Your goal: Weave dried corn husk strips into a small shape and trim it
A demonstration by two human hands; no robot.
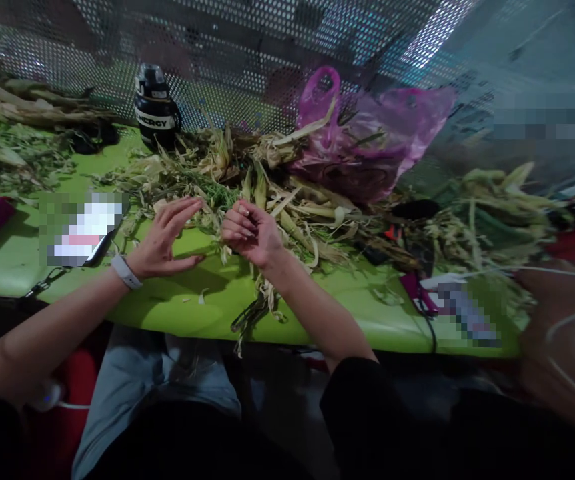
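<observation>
My left hand (170,237) hovers just above the green tabletop with its fingers stretched and thumb apart, holding nothing. Beside it, my right hand (252,233) is turned partly palm up with its fingers curled in. Whatever may be inside those fingers is too small or hidden to make out. Behind both hands lies a heap of dry, pale plant stalks and leaves (307,217). Some green sprigs (220,195) show between the hands. A tangle of dried stems (260,307) lies below my right wrist and hangs over the table's front edge.
A black bottle (155,110) and a pink plastic bag (367,147) stand behind the heap. Phones lie left (87,230) and right (470,313) on the green table (167,307). Another person's arm (557,320) and a white cable (522,269) are at the right.
</observation>
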